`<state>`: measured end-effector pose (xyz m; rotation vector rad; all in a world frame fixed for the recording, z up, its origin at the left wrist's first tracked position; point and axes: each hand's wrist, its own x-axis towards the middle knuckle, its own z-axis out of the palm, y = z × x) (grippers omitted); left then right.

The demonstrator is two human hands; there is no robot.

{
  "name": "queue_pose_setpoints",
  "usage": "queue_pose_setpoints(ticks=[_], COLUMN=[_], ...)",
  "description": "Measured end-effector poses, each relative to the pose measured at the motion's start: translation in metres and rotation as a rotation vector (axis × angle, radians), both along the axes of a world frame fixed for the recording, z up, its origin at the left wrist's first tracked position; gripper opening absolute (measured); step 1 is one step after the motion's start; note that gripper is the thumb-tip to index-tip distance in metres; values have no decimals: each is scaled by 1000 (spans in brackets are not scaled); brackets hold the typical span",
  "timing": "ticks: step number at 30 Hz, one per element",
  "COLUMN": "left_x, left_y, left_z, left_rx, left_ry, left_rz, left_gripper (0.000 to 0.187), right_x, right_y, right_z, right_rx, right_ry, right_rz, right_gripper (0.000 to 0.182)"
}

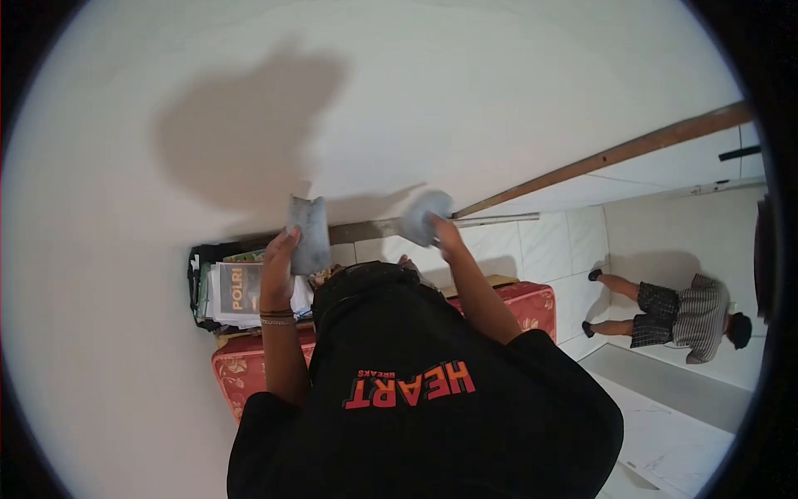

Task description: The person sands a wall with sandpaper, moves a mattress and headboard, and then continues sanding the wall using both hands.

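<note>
My left hand [279, 264], with bracelets at the wrist, is closed round the side of a flat grey rectangular piece [311, 237] with a notched top edge. It is held upright in front of the pale wall [399, 91]. My right hand [449, 238] grips a second grey piece [424, 218], smeared by motion and close to the foot of the wall. Its fingers are bent over the near side. What kind of tool or block these two pieces are, I cannot tell.
Below my hands lies a red patterned cushion [532, 306], with a bag of papers [237, 287] at the left. A long wooden strip [615, 156] slants along the wall on the right. Another person [682, 314] stands farther off, over white floor tiles [544, 249].
</note>
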<state>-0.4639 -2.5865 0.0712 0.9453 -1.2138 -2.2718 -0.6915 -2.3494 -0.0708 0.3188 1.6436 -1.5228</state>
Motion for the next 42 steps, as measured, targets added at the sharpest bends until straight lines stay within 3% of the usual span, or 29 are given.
queue_pose_setpoints(ticks=[3,7,12,16,19,23,25,26,28,32,34,36,38,40,42], left_x=[-36,-70,-70,-75,-84,-86,-90,-94,-101,-108,-113,-116,-106,-90,-65], left_y=[15,49,84,105,116,119,119,117,112,96,90,90,71,48,22], left_z=[-11,6,-2,-10,-3,-14,-17,-14,-13,-22,-25,-22,-26,-29,-31], left_rx=[-84,-48,28,-14,6,-116,-139,-134,-140,-441,-549,-631,-728,-815,-787], left_ry=[65,89,81,19,-75,-224,-240,-252,-268,-387,-437,-369,-352,-337,-404], left_rz=[-256,-336,-411,-346,-252,-235,-242,-259,-296,-370,-427,-355,-290,-201,-130], left_gripper=[39,41,41,33,32,31,31,31,31,31,31,29,28,28,25], right_x=[14,8,5,8,8,-8,-25,-29,-32,-31,-28,-15,-12,-21,-20], right_y=[-57,-58,-22,-9,-7,9,16,20,23,26,20,17,17,26,35], right_z=[52,88,97,72,79,99,98,100,105,106,106,89,63,24,-5], right_rx=[-522,-816,-752,-748,-566,-586,-636,-640,-336,-227,-190,-156,-371,-278,-252], right_ry=[-75,-228,-280,-317,-303,-152,179,180,419,192,23,62,-158,-219,-277], right_rz=[108,329,295,430,333,235,565,548,791,783,951,946,719,716,58], right_gripper=[42,41,45,47,52,56,57,57,59,65,48,41,37,35,42])
